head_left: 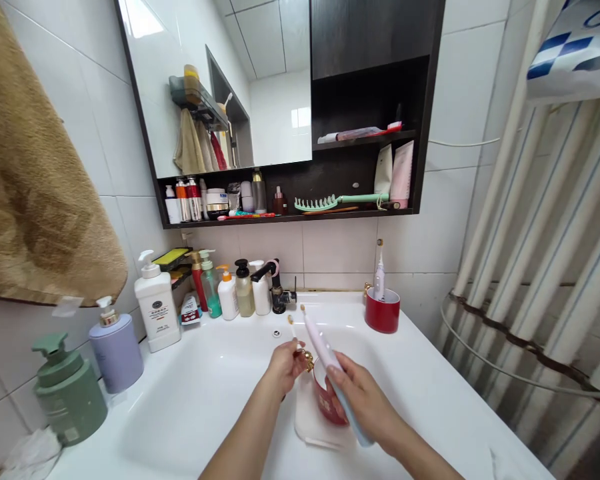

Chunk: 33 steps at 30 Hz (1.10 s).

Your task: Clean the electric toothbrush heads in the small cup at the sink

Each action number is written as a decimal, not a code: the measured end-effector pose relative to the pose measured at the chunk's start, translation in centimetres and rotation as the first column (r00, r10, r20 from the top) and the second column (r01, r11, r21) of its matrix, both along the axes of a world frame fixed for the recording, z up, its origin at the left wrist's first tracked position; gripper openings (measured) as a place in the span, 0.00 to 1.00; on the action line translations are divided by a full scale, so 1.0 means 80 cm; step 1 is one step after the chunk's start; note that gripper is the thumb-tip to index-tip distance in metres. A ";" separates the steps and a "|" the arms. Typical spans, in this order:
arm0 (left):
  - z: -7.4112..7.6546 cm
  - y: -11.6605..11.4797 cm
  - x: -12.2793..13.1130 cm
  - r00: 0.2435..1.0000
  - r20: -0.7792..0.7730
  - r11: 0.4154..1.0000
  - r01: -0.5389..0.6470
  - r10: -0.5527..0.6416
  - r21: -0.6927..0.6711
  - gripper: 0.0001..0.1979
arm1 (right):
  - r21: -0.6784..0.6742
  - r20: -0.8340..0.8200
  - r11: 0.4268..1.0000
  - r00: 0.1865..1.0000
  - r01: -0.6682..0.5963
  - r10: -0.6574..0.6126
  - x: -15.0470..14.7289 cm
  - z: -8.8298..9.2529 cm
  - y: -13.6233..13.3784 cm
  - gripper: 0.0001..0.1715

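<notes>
While in right hand [359, 387], one toothbrush [321, 345]

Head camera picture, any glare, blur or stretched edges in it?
In the head view, glare in the mirror's upper left; a sheen on the white basin; slight blur, probably motion, around the right hand and its toothbrush; wide-angle stretching toward the edges, with the radiator pipes slanting.

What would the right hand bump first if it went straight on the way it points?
Probably the nearer red mug, seen just past the right hand, though depth is unclear.
</notes>
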<state>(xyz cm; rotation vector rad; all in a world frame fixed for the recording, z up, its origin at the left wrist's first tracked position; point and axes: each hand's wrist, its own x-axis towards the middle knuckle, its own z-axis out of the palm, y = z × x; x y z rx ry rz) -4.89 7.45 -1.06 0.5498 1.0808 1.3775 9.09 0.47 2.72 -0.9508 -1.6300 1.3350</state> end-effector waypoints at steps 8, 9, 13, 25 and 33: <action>0.020 0.115 0.067 0.925 -0.361 0.990 0.083 -0.118 -0.112 0.15 | -0.088 -0.212 0.949 0.925 0.302 -0.314 0.034 -0.002 0.037 0.16; 0.021 0.127 0.069 0.910 -0.400 0.991 0.069 -0.109 -0.114 0.15 | -0.089 -0.218 0.943 0.918 0.320 -0.332 0.036 -0.001 0.038 0.15; 0.015 0.159 0.076 0.839 -0.540 0.994 0.005 -0.062 -0.106 0.15 | -0.057 -0.243 0.937 0.906 0.344 -0.348 0.040 0.003 0.037 0.14; 0.003 0.150 0.039 0.515 -0.855 0.996 -0.091 0.062 0.017 0.15 | -0.024 -0.205 0.951 0.930 0.307 -0.306 0.037 -0.011 0.038 0.15; 0.006 0.129 0.032 0.686 -0.726 0.994 -0.044 -0.042 -0.100 0.14 | -0.006 -0.149 0.959 0.948 0.284 -0.282 0.033 -0.014 0.038 0.20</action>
